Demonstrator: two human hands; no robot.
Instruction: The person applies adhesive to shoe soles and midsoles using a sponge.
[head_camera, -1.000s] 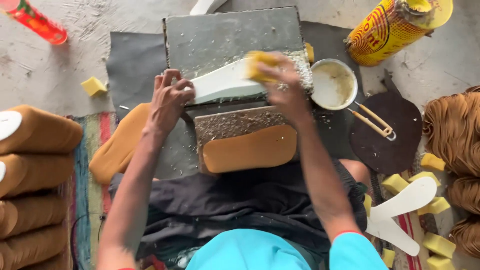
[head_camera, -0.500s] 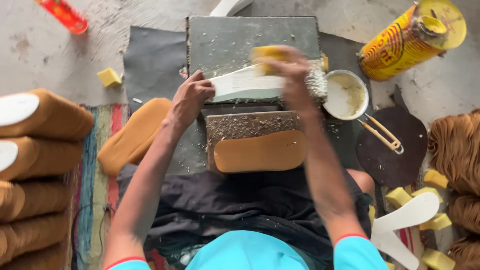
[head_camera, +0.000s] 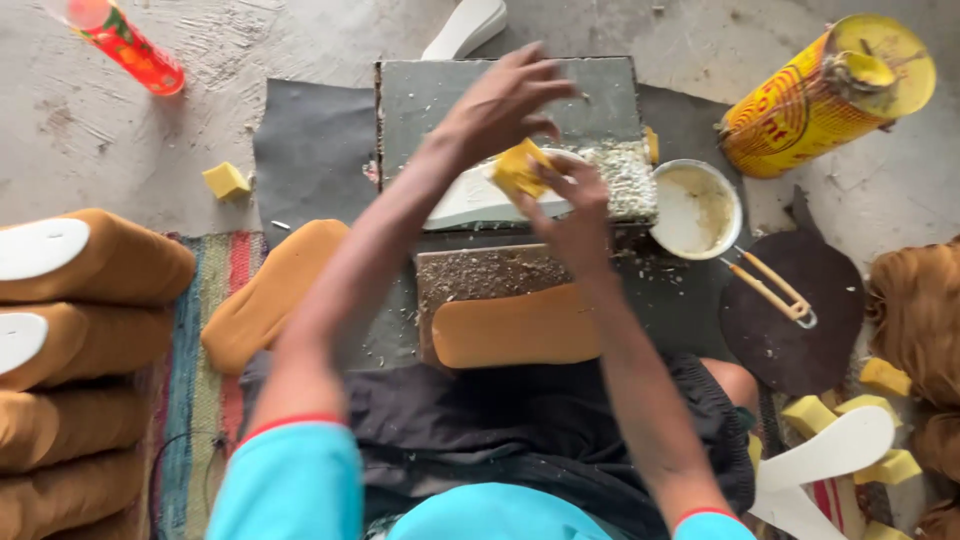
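On the grey stone slab (head_camera: 500, 95) at the far middle, we have the white sole (head_camera: 470, 205) lying flat so its face is open to the yellow sponge (head_camera: 520, 168), which our right hand (head_camera: 572, 215) pinches closed, while our left hand (head_camera: 500, 100) hovers above with fingers spread, holding nothing. Just right of the slab sits the white bowl (head_camera: 697, 212) of pale paste, within easy dipping reach it seems; farther right lies the yellow can (head_camera: 815, 100) on its side, contents hidden.
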